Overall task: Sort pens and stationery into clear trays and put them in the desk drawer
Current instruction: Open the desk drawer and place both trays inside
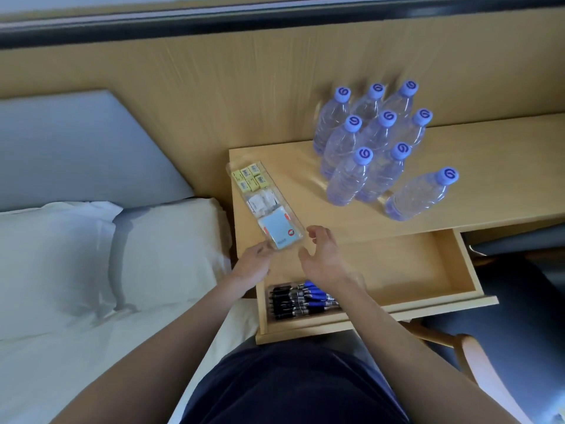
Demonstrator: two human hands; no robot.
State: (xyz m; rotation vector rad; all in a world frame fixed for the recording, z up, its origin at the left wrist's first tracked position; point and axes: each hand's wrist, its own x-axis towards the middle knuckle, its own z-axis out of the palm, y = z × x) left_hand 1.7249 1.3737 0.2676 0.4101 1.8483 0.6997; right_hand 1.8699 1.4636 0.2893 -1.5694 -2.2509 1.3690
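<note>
Pens point(301, 301) in the drawer point(412, 264), tray point(266, 203) next.
Left hand point(253, 264) touches the tray's near end on the desk point(458, 166), grip unclear; right hand point(321, 255) hovers open just beside. Probably next: clasp both sides, lower it beside the pens.

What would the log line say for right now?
left hand at stationery tray corner | right hand open beside it | pen tray in open drawer

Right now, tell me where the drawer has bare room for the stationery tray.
The drawer floor is bare from the pen tray in its near-left corner across to the right wall. On the desktop, free wood lies right of the water bottles; the strip between the bottles and the stationery tray is narrow.
</note>
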